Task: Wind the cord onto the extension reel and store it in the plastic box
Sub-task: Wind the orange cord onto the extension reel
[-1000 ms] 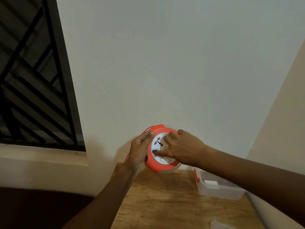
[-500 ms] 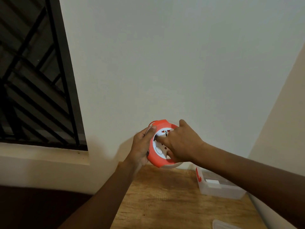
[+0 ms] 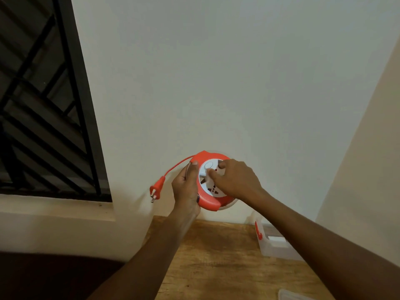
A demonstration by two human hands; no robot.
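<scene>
A round red extension reel with a white socket face is held up in front of the wall, above the table. My left hand grips its left rim, thumb on the red edge. My right hand presses its fingers on the white centre disc. A short length of red cord leaves the reel's top left and ends in a red plug hanging free by the wall. The clear plastic box with a red latch stands on the table at the right, partly behind my right forearm.
A wooden table fills the lower middle. A clear lid shows at the bottom edge. A barred dark window with a pale sill is at the left. Walls meet in a corner at the right.
The white centre disc has turned under my right hand. The cord's plug end has come into view at the left, hanging close to the reel. Both hands stay raised.
</scene>
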